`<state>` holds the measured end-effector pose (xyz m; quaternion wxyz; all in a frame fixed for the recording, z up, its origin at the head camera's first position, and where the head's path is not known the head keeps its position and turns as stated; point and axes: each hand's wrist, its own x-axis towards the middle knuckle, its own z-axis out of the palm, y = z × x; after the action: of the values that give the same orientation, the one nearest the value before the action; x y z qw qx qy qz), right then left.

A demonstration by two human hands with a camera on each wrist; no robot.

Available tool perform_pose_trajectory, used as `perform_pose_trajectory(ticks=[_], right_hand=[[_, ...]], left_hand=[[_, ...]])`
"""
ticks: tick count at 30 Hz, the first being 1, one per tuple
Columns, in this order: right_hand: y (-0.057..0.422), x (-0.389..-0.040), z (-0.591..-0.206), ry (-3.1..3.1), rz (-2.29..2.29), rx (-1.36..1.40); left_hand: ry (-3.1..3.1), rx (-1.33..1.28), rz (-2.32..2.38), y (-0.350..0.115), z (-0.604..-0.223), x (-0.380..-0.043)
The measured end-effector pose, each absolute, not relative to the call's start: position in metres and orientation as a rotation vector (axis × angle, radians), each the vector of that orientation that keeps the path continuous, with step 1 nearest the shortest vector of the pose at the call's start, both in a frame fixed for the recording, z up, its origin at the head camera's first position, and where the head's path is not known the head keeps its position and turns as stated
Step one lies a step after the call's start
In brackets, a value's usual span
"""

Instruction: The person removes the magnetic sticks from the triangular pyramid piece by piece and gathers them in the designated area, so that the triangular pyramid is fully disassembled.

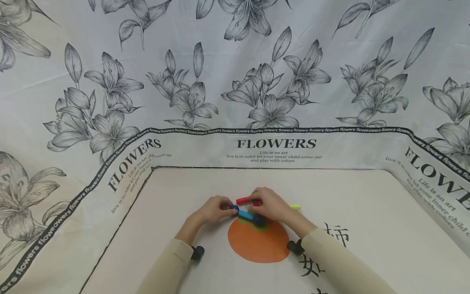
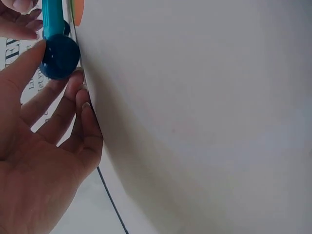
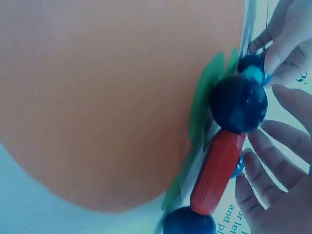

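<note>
My left hand (image 1: 214, 210) pinches a shiny blue ball (image 2: 60, 56) between thumb and fingertips. A light blue rod (image 1: 245, 214) runs from that ball to a darker ball (image 1: 259, 221). Over this end, my right hand (image 1: 269, 206) hovers with fingers spread. In the right wrist view, its fingertips are beside a large dark ball (image 3: 239, 103), and contact is hard to judge. A ridged red rod (image 3: 217, 173) joins that ball to another dark ball (image 3: 189, 222). Behind the red rod shows part of a further blue ball (image 3: 238, 168).
Another red rod (image 1: 242, 200) and a yellow-green rod (image 1: 295, 207) lie around the right hand. The pale tabletop cloth (image 1: 176, 183) carries a printed orange fruit (image 1: 258, 243) with green leaves and black characters (image 1: 335, 234). A flower-print curtain (image 1: 271, 102) stands behind.
</note>
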<state>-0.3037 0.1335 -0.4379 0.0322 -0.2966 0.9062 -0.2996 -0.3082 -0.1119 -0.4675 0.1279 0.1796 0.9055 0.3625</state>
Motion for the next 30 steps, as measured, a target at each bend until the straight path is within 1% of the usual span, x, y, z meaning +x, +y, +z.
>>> perform_pose_trajectory(ticks=[6, 12, 21, 30], right_hand=[[0.13, -0.296, -0.445, 2.713, -0.88, -0.941], [0.123, -0.297, -0.456, 2.734, -0.824, -0.951], [0.118, -0.294, -0.455, 2.8, -0.771, -0.861], [0.118, -0.295, -0.456, 2.825, -0.716, -0.902]], left_hand=[[2.667, 0.517, 1.015, -0.11, -0.466, -0.309], [2.659, 0.513, 1.013, -0.109, -0.47, -0.307], [2.68, 0.521, 0.989, -0.105, -0.466, -0.307], [2.725, 0.457, 0.952, -0.11, -0.466, -0.312]])
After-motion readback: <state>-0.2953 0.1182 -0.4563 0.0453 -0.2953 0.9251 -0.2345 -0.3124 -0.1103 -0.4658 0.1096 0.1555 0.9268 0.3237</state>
